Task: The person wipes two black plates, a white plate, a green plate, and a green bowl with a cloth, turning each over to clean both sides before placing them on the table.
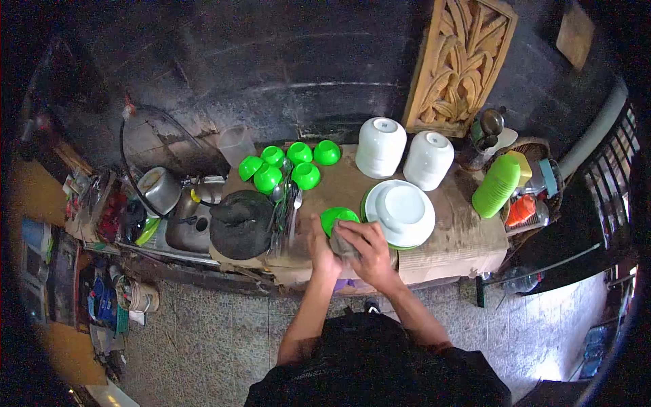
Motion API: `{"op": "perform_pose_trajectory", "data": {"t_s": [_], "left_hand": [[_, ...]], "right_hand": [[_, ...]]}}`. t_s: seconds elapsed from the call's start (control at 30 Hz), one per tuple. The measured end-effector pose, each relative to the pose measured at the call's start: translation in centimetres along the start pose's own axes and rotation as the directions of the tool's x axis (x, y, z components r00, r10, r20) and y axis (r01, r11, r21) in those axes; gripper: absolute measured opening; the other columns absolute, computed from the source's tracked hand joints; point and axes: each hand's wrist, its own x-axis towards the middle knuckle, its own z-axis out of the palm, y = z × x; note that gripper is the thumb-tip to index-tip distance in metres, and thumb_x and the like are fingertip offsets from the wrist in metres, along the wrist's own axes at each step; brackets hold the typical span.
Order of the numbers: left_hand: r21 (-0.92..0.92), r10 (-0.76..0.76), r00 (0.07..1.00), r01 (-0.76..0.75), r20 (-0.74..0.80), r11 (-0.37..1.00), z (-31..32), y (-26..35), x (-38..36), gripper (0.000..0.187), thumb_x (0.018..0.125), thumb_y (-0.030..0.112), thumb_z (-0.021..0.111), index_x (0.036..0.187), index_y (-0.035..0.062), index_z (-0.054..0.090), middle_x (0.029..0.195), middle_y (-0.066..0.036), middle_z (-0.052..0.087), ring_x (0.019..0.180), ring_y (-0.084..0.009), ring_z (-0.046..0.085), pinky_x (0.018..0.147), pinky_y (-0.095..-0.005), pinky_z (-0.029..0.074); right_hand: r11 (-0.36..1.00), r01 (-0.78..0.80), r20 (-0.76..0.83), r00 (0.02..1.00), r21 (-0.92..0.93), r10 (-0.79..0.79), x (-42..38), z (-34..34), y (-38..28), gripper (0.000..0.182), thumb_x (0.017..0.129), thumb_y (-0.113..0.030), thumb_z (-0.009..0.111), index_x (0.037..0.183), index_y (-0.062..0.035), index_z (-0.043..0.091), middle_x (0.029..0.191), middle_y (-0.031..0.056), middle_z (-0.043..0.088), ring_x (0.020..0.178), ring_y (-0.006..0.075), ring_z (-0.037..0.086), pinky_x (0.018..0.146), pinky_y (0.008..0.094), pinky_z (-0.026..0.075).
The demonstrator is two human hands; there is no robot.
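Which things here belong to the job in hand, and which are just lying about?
In the job:
- green bowl, between left hand and right hand
- what looks like a grey cloth, in the right hand
- probably cutlery and white plates nearby

Seemingly lying about:
- carving
- mortar
- pot

Left hand (324,252): holding bright-green round bowl (338,218), left of white round plates (401,211)
Right hand (370,248): greyish cloth (344,249)
White stacked bowls (381,150): behind plates
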Motion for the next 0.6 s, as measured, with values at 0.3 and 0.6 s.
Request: {"op": "perform_pose_trajectory", "data": {"t_s": [0.3,0.6], "left_hand": [[-0.061,0.039,0.995,-0.044,-0.092,0.997,1.9,-2.4,0.3,0.047,0.108,0.050,0.050,0.111,0.0055,0.065,0.104,-0.008,0.070,0.093,-0.0194,0.069,0.084,-0.0390,0.057],[0.147,0.132,0.990,-0.123,-0.051,0.981,3.4,-3.6,-1.7,0.043,0.110,0.046,0.048,0.110,0.0068,0.065,0.101,-0.007,0.071,0.092,-0.0191,0.070,0.084,-0.0368,0.057]], "right_hand": [[0.988,-0.132,-0.110,0.984,0.076,0.140,-2.1,-3.2,2.7,0.057,0.067,0.011,0.062,0.122,-0.0023,0.072,0.128,0.0135,0.068,0.107,0.0346,0.063,0.097,0.0433,0.051],[0.994,-0.070,-0.127,0.989,0.081,0.080,-1.3,-4.9,3.1,0.060,0.064,0.012,0.066,0.122,-0.0042,0.072,0.128,0.0109,0.068,0.104,0.0325,0.062,0.093,0.0410,0.051]]}}
